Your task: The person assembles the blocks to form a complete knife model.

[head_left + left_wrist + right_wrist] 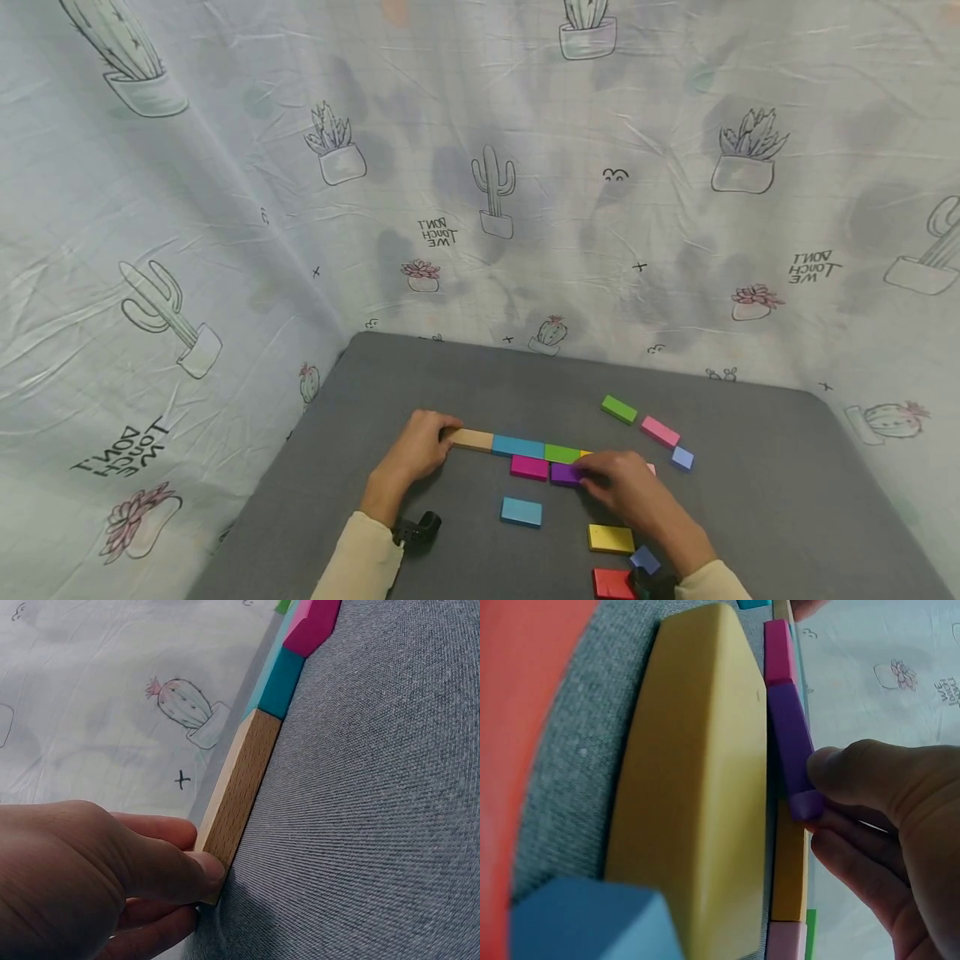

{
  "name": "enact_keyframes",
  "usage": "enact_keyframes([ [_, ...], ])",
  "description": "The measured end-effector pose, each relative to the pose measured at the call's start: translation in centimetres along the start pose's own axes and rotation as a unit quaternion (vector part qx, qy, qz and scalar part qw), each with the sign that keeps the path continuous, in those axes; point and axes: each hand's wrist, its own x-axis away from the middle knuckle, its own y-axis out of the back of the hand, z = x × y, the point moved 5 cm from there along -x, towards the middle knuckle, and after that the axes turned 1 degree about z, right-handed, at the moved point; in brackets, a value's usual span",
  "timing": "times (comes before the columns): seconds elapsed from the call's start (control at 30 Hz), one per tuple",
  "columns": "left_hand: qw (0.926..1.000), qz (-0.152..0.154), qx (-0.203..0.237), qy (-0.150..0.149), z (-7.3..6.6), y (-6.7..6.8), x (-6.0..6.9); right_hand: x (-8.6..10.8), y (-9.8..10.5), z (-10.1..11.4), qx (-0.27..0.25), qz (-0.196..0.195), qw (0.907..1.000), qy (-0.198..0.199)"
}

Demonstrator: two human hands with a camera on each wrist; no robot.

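left hand [417,447] pinches wooden block [474,440] at left end; right hand [626,482] pinches purple block [564,474]

In the head view, my left sleeve [358,560] at seven o'clock and right sleeve [714,585] near five are cream; I wear a black wrist camera [424,530] beside each cuff [379,537].

— Carried on what?
— A grey table [765,500], across the bottom of the frame.
— Lower centre?
— A row: wooden block [472,439], blue block [518,447], green block [562,454], orange block [789,866], pale pink block [784,941]; magenta block [529,467] against the near side. Below, apart, a light-blue block [521,512].
— Lower right?
— Higher up, another green block [618,409], pink block [660,431], small blue block [682,458]; lower, yellow block [611,538], red block [611,583].
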Motion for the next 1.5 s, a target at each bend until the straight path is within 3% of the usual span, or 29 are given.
enact_keyframes([
  [0.37,1.0000,-0.002,-0.002,0.001,-0.1,0.1,0.2,-0.6,-0.3,0.5,0.030,0.044,0.9985,-0.016],
  [1.0,1.0000,-0.005,-0.007,-0.002,-0.2,0.2,0.3,-1.0,-0.5,0.9,0.058,0.041,0.9971,-0.026],
  [1.37,1.0000,0.003,-0.004,0.005,-0.5,0.3,0.5,-0.5,0.2,1.2,0.020,0.037,0.9990,-0.014],
  [1.5,1.0000,0.003,-0.005,0.003,-0.7,0.6,0.5,0.3,1.2,1.9,-0.023,0.043,0.9964,-0.069],
])
